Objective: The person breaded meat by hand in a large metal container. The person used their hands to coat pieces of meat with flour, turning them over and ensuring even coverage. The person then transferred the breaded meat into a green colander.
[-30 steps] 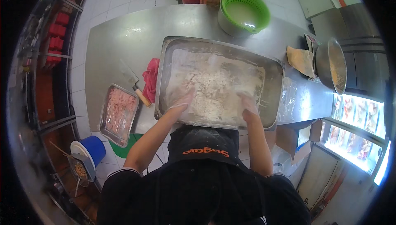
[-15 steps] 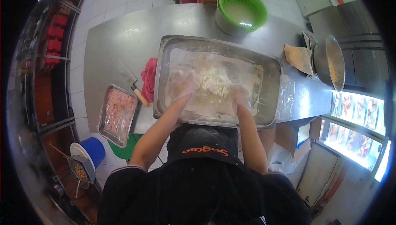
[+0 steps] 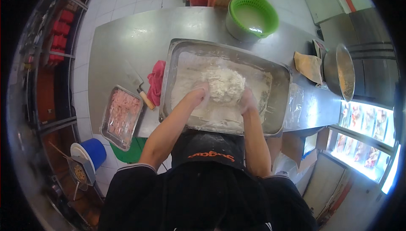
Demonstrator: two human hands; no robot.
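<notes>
L hand (image 3: 203, 92) & R hand (image 3: 248, 100) flank floury heap (image 3: 224, 83) in lg. metal tray (image 3: 278, 97) by near edge of surface (image 3: 127, 40); fingers part-hidden, can't tell if gripping. Pink meat (image 3: 122, 114) nr. near-L corner.

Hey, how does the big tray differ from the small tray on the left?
The big tray is wider and holds a white, powdery heap; the small tray holds pale pink pieces. The left hand and right hand are in the big tray, while neither touches the small tray. Both trays are silvery, with raised sides.
</notes>
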